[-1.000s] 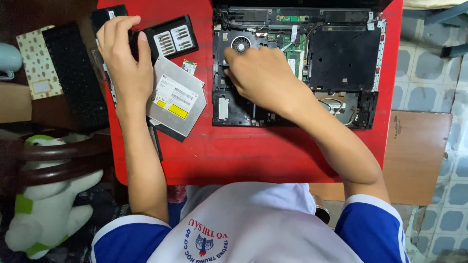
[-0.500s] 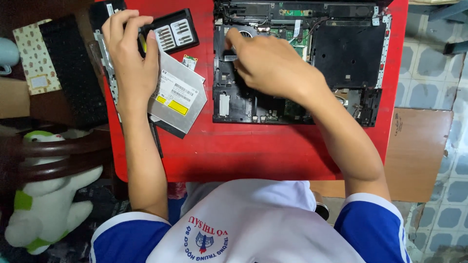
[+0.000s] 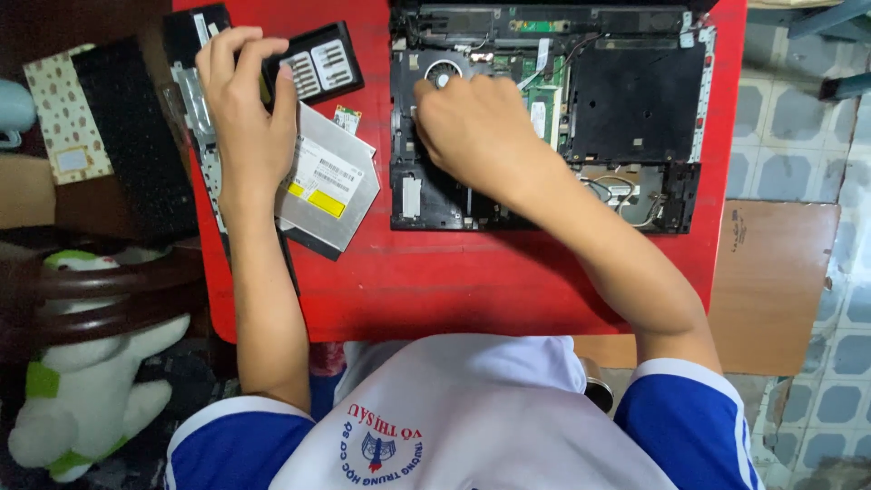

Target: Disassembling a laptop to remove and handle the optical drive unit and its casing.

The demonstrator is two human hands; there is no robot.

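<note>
Left hand: the left hand [image 3: 240,118] lies in the upper left of the frame, palm down, fingers spread wide and curled at the tips over a black slotted cover panel [image 3: 313,62]; the fingertips touch its left edge, and whether they actually grip it cannot be told
Right hand: the right hand [image 3: 472,127] sits upper centre, loosely curled with fingers bent down into the opened laptop base [image 3: 635,100]; what the fingertips pinch, if anything, is hidden under the knuckles
Laptop base: black, bottom cover off, lying on the red table [image 3: 454,281] from the upper centre to the upper right of the frame; green circuit board and loose wires show inside
Cooling fan: a round fan [image 3: 444,71] shows just above and left of the right hand, near its fingertips
Optical drive: a flat silver drive [image 3: 331,181] with a yellow sticker lies tilted, just right of the left wrist, between the two arms
Small card: a little green circuit card [image 3: 346,118] rests at the drive's upper edge
Keyboard: a black keyboard [image 3: 132,136] lies off the table at the left edge
Soft toy: a white and green plush [image 3: 82,399] sits in the lower left
Floor: pale patterned tiles [image 3: 798,172] at the right
</note>
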